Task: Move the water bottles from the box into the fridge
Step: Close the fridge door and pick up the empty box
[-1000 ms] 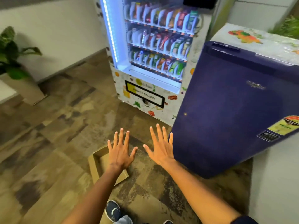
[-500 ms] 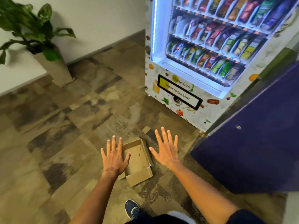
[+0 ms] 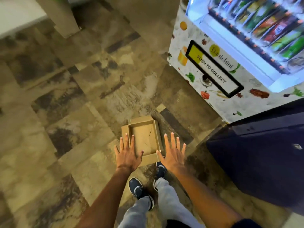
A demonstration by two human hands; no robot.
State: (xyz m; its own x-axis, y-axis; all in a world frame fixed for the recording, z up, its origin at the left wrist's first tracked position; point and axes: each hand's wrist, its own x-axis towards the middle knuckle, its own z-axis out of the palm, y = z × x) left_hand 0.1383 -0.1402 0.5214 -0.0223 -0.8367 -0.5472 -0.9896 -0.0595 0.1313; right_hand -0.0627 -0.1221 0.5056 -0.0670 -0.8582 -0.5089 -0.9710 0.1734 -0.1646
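Observation:
A shallow brown cardboard box (image 3: pixel 144 137) lies on the floor just ahead of my feet, with nothing visible inside it. My left hand (image 3: pixel 127 154) hovers over the box's left edge, fingers straight and spread, holding nothing. My right hand (image 3: pixel 172 155) is held out by the box's right side, also flat and spread, holding nothing. The dark blue fridge (image 3: pixel 263 153) stands at the right with its door shut. No water bottles are in view.
A lit vending machine (image 3: pixel 230 55) with a "push to collect" flap stands beyond the fridge at the upper right. A beige planter (image 3: pixel 60 15) sits at the upper left by the white wall. My two dark shoes (image 3: pixel 138 188) stand behind the box.
The view has tilted down and turned left, so the fridge slid to the right edge and the box and my feet came into full view. Both hands stay flat and spread.

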